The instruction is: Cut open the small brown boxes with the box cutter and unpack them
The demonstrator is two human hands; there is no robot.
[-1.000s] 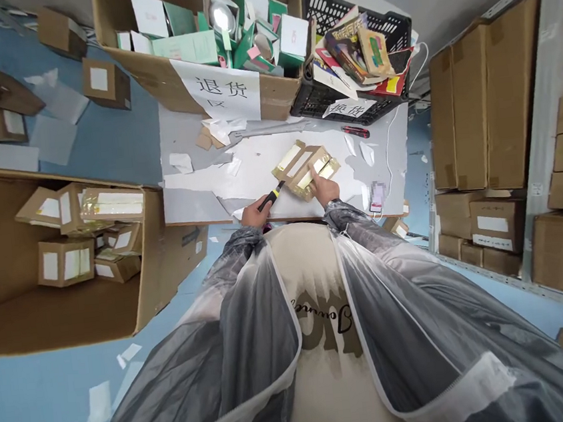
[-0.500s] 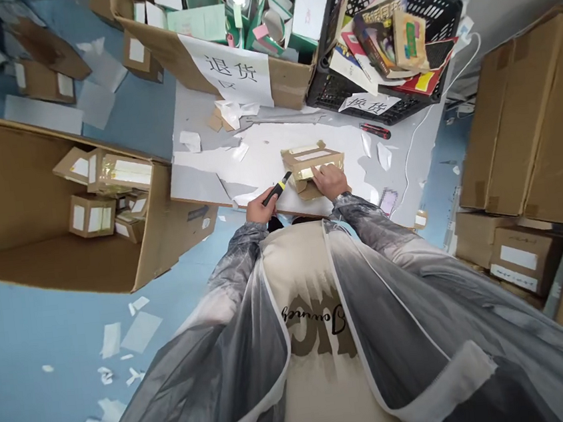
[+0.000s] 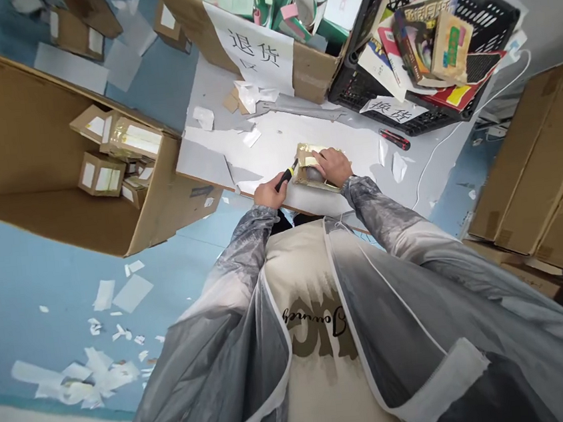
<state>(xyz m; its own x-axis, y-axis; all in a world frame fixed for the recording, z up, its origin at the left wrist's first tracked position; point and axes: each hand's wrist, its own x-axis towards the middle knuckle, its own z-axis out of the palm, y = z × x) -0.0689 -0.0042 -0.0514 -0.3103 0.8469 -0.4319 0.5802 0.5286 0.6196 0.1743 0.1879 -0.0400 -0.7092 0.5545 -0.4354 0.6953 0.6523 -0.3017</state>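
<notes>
While left hand [image 3: 269,192] grips cutter [image 3: 285,176], right hand [image 3: 334,166] holds taped carton [image 3: 306,161] on desk [image 3: 265,153] — cutting seemingly in hand — next stroke likely calls for carton kept steady.

left hand [image 3: 270,193] is held just above frame centre, curled into a closed grip | right hand [image 3: 336,166] is set slightly higher and to its right, seen from the back, bent downward | left forearm [image 3: 245,243] and right forearm [image 3: 380,208] are angled inward from lower left and lower right
</notes>
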